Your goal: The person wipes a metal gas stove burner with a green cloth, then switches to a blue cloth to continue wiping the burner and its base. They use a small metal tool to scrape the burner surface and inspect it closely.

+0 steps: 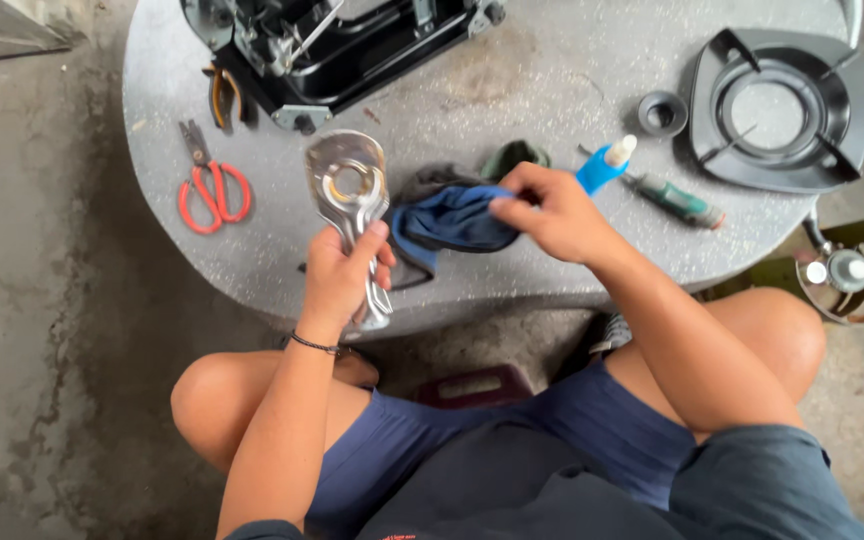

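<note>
grey round table (552,70), left hand (337,275) gripping metal burner part (350,190), right hand (552,210) pinching blue cloth (452,220)

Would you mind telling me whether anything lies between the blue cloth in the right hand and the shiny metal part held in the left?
Nothing visible does: the blue cloth sits right beside the metal part, open air between.

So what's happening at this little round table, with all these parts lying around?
A person sits at a round grey table. Their left hand holds up a shiny silver metal part with a ring-shaped head, and their right hand grips a dark blue cloth beside it. On the table lie red-handled scissors, a blue glue bottle with a white tip, a green-handled screwdriver, a black stove pan support and a black opened stove body.
</note>
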